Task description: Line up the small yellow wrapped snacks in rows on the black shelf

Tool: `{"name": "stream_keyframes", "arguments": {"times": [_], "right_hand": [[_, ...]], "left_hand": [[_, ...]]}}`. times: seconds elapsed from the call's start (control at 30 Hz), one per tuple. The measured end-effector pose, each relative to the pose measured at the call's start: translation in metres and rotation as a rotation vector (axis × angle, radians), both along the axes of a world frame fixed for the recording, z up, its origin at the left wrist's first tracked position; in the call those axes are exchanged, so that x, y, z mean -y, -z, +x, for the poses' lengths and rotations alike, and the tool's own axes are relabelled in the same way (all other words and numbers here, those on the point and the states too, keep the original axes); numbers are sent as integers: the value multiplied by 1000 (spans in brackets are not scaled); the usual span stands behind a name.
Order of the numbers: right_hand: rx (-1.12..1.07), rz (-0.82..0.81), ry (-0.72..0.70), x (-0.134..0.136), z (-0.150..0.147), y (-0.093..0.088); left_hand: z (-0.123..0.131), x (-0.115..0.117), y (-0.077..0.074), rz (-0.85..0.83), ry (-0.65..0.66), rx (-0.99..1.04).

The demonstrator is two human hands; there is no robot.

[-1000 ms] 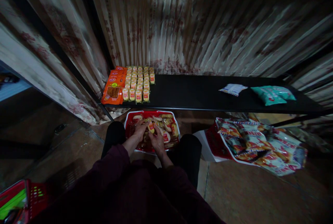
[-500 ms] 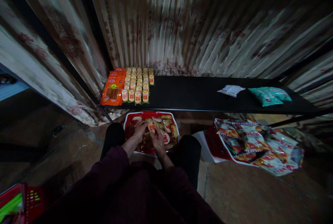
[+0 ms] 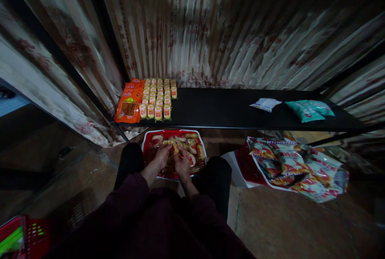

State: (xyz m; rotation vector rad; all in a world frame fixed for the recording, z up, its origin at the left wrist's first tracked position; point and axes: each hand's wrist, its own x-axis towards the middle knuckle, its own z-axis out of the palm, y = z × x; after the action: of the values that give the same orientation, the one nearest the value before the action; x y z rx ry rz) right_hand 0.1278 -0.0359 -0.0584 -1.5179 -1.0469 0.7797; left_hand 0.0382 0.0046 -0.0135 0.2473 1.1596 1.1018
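Note:
Between my two hands, over the red basket (image 3: 144,145), is a small snack cake in a clear yellowish wrapper (image 3: 173,147). My left hand (image 3: 163,156) pinches it from the left, and my right hand (image 3: 182,164) has its fingers closed on its right side. The fingers partly hide the packet. Beneath and around my hands, more wrapped snack cakes (image 3: 201,152) lie jumbled in the basket, which stands on the floor between my knees. On the shelf ahead, similar snack cakes (image 3: 158,112) stand upright in neat rows, beside overlapping orange snack bags (image 3: 127,108).
The black shelf (image 3: 210,108) runs across in front of me, with a pale packet (image 3: 266,104) and teal bags (image 3: 305,110) at its right. A second basket (image 3: 245,166) on the right overflows with snack bags (image 3: 291,160). Another red basket (image 3: 37,235) sits at lower left.
The snack cake between my fingers has turned, its red-and-white label now less visible. Both hands stay over the basket; the view has shifted slightly.

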Motion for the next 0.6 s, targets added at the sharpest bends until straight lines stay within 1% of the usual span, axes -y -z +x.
{"name": "stream_keyframes", "arguments": {"times": [0.1,0.2,0.37,0.5,0.6], "right_hand": [[32,11,-39,2,-2,-5],[-9,3,-65,2,-4,-11],[-158,-41,-36,2,-6,-16],[-173,-60,8,1,-5,-13],[-180,-74,2,1,-3,-12]], "left_hand": [[1,-1,3,74,4,-12],[-1,-2,4,76,6,-16],[-5,-2,4,-24,27,74],[-6,-2,0,-97,30,152],[-7,-3,-2,-116,46,193]]}}
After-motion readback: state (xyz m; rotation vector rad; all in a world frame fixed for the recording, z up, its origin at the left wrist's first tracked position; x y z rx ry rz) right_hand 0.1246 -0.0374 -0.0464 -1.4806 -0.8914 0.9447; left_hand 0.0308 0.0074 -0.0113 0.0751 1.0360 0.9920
